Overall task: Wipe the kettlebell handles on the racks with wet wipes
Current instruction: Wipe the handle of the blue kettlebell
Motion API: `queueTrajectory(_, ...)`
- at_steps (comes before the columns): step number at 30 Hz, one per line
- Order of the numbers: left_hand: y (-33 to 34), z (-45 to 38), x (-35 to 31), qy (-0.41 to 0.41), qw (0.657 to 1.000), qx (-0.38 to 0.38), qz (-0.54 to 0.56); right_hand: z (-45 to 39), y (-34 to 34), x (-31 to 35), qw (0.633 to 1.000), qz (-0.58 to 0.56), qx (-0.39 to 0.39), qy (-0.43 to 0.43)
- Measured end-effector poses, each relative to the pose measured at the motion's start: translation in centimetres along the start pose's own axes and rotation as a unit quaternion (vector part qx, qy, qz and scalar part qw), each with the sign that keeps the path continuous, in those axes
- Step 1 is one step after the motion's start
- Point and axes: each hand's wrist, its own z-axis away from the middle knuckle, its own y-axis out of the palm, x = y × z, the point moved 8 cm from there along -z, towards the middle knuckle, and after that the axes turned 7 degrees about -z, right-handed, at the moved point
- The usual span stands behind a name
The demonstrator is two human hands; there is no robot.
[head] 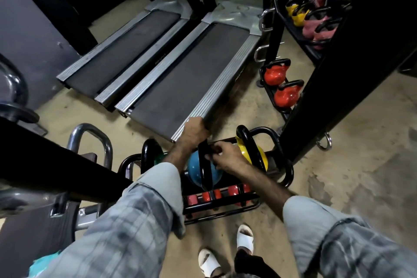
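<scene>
From the head camera, the blue kettlebell [198,170] sits on the top tier of a low black rack [286,169], between a green kettlebell [159,158] and a yellow kettlebell [255,153]. The left hand [195,133] curls over the top of its black handle [206,165], fingers wrapped round it. The right hand [225,156] has its fingers pinched on the same handle just below; whether they hold a wipe I cannot tell. Small red dumbbells [212,195] lie on the lower tier, and two treadmills [180,70] stand behind the rack.

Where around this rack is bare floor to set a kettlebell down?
Bare floor lies right of the rack, below the dark column. A smaller patch lies left of the treadmill ends. The rack top is crowded: blue kettlebell, yellow kettlebell, both hands.
</scene>
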Motion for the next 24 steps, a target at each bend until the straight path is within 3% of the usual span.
queueTrajectory(3, -0.8, 0.6, 0.9, -0.008, 0.997, -0.041, 0.068, -0.5, -1.9, 0.6, 0.992, -0.058, -0.103, -0.045)
queueTrajectory(6, -2.4, 1.9, 1.9, -0.008, 0.969, -0.095, 0.226, -0.7, -2.3, 2.3, 0.981, -0.111, -0.111, -0.115)
queueTrajectory(9, -1.0, 2.6, 3.5, -0.074, 0.924, -0.061, 0.369, -1.0, -1.5, 3.2, 0.976, -0.121, -0.107, -0.145)
queueTrajectory(11, -0.1, 2.6, 4.1, -0.09, 0.911, -0.04, 0.4, -1.4, -1.4, 3.0, 0.973, -0.119, -0.141, -0.142)
queueTrajectory(14, 0.0, 3.3, 4.2, -0.082, 0.914, -0.019, 0.396, -2.3, -1.8, 1.1, 0.964, -0.171, -0.185, -0.086)
queueTrajectory(16, -0.5, 3.8, 4.1, -0.038, 0.949, -0.043, 0.311, -2.7, -2.1, -0.2, 0.961, -0.18, -0.205, -0.054)
queueTrajectory(19, 0.4, 4.3, 3.6, -0.002, 0.975, -0.019, 0.221, -3.1, 0.1, -2.1, 0.962, -0.212, -0.173, 0.012)
queueTrajectory(24, 0.1, 4.2, 3.3, 0.02, 0.984, 0.024, 0.177, -4.7, 3.8, -4.5, 0.919, -0.338, -0.171, 0.111)
